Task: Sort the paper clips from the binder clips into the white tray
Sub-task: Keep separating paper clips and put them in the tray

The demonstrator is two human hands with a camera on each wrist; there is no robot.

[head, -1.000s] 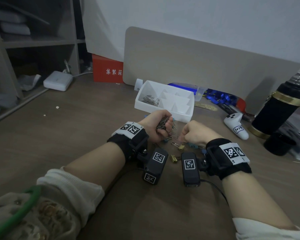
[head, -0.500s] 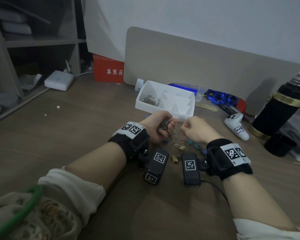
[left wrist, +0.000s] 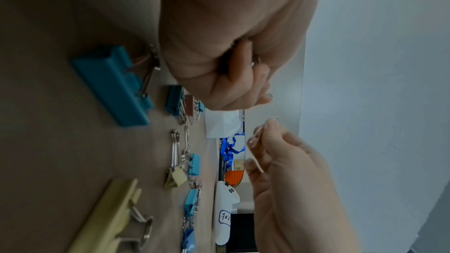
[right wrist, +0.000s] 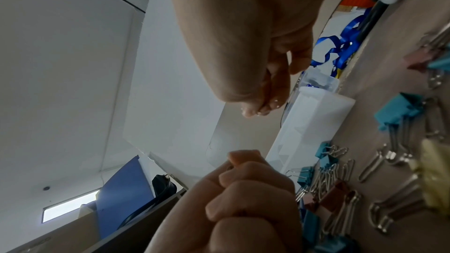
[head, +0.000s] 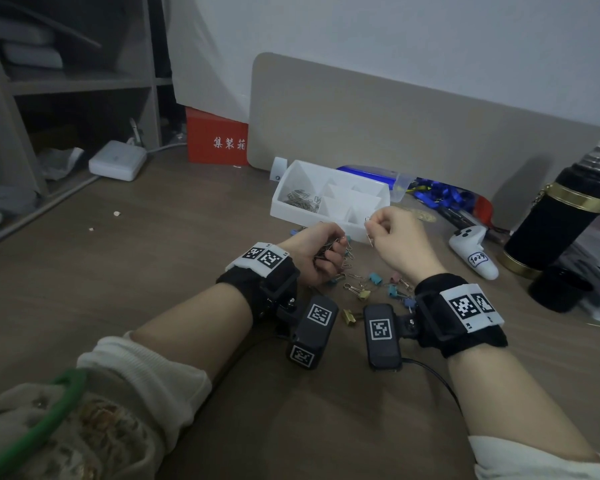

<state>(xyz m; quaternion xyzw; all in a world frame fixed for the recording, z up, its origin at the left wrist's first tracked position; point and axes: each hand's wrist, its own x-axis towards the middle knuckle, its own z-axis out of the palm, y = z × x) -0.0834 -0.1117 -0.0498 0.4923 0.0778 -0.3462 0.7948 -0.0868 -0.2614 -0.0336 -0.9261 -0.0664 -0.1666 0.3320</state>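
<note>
My left hand is curled into a fist round a bunch of silver paper clips, just in front of the white tray. My right hand is raised beside it and pinches a single paper clip close to the tray's front wall. The tray's left compartment holds a pile of paper clips. Coloured binder clips and a few loose paper clips lie on the desk between my wrists. From the left wrist view, teal and gold binder clips lie below the fist.
A white controller and a black flask stand to the right, with a dark cup in front of the flask. Blue lanyards lie behind the tray. A red box and a white adapter sit at the back left.
My right hand has lifted off the desk and moved toward the tray with one paper clip pinched. The left fist stays in place with its bunch.
</note>
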